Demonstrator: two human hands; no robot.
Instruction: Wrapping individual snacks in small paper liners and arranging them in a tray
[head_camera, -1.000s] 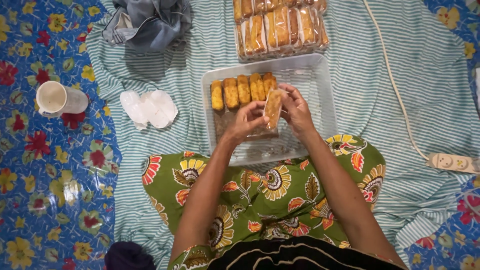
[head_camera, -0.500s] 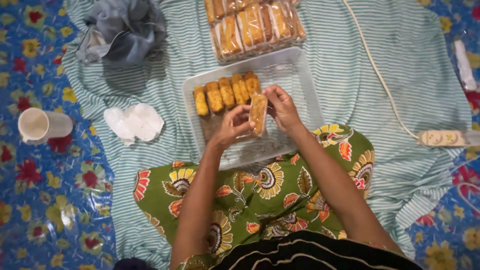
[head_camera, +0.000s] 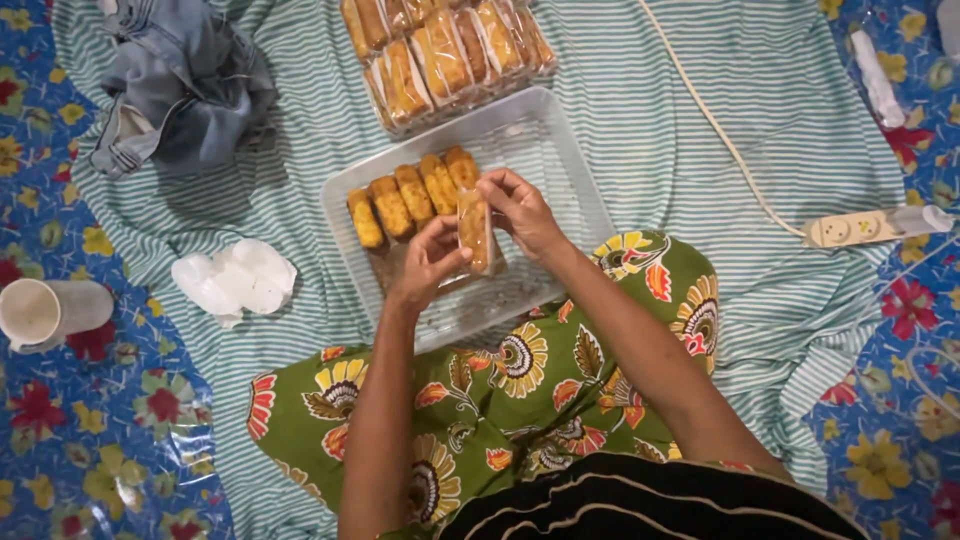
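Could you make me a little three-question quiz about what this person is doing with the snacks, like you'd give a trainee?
1. True or false: both hands hold the same wrapped roll above the clear tray.
2. How many unwrapped rolls lie in a row in the tray? A) two B) five C) nine
3. What lies on the striped cloth just left of the tray?

Key:
1. True: the left hand grips its lower end, the right hand its upper end.
2. B.
3. A crumpled white plastic piece; further left, on the flowered mat, lies a white cup.
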